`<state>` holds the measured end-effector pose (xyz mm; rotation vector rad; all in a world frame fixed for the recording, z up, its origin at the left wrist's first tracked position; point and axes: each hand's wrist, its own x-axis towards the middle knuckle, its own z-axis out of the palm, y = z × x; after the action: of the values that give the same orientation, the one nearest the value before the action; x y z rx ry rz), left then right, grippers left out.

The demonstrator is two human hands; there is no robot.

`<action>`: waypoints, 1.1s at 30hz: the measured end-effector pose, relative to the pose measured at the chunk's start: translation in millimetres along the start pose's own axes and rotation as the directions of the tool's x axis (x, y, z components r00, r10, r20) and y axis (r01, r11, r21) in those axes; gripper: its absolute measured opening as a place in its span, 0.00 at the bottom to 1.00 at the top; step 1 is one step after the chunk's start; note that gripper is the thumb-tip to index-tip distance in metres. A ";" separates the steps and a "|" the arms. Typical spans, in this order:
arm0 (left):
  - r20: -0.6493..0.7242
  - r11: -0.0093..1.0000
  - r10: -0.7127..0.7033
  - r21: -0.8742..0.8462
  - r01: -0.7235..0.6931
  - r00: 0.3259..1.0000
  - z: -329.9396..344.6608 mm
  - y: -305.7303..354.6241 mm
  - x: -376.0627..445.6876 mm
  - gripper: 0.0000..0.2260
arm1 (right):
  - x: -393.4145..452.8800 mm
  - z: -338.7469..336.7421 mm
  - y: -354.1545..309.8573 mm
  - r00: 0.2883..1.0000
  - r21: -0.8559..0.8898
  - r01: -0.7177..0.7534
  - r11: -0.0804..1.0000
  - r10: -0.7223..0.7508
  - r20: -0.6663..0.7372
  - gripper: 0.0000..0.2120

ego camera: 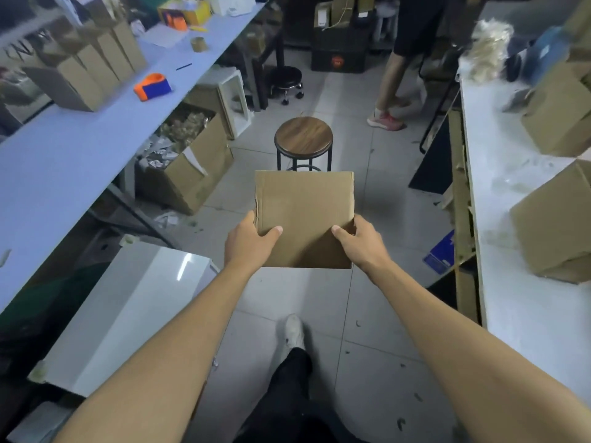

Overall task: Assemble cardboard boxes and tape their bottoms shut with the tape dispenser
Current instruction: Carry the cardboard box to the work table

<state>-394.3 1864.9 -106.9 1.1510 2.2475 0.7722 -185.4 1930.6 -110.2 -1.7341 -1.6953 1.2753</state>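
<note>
The person is holding a flat, still folded brown cardboard box (305,215) in the air in front of the body, above the grey tiled floor (367,330) of the aisle. The left hand (248,243) is gripping its lower left edge, with the thumb lying on the top face and the other fingers hidden under the board, and the right hand (363,243) is gripping the lower right edge in the same way. Just beyond the box a round stool with a dark wooden seat and black metal legs (303,136) is standing on the floor. On the long pale blue table (64,161) at the left, an orange and blue tape dispenser (152,86) is lying near a row of upright brown cardboard boxes (92,62) (a brown tape roll (198,44) is sitting farther along). Another person's legs (391,91) are showing in the background, beside the white table (499,174) at the right, which is carrying more brown cartons (556,228).
</note>
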 end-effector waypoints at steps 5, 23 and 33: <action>0.013 0.999 -0.006 -0.044 0.007 1.000 0.9 19.0 92.8 0.15 | 84.9 4.6 -39.9 1.000 -0.028 -0.028 0.999 0.028 -0.008 0.16; -0.022 0.995 -0.093 -0.033 0.092 0.995 -38.1 60.5 387.2 0.16 | 366.5 52.7 -178.7 0.996 -0.094 0.011 0.996 -0.002 0.094 0.17; -0.116 0.973 -0.228 -0.013 0.228 0.967 -38.5 91.6 549.4 0.20 | 557.7 69.8 -250.8 0.970 -0.130 0.082 0.988 -0.049 0.237 0.13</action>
<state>-654.2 2359.0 -110.5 0.8454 2.4238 0.7616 -469.1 2476.6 -125.3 -1.6404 -2.0005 1.4062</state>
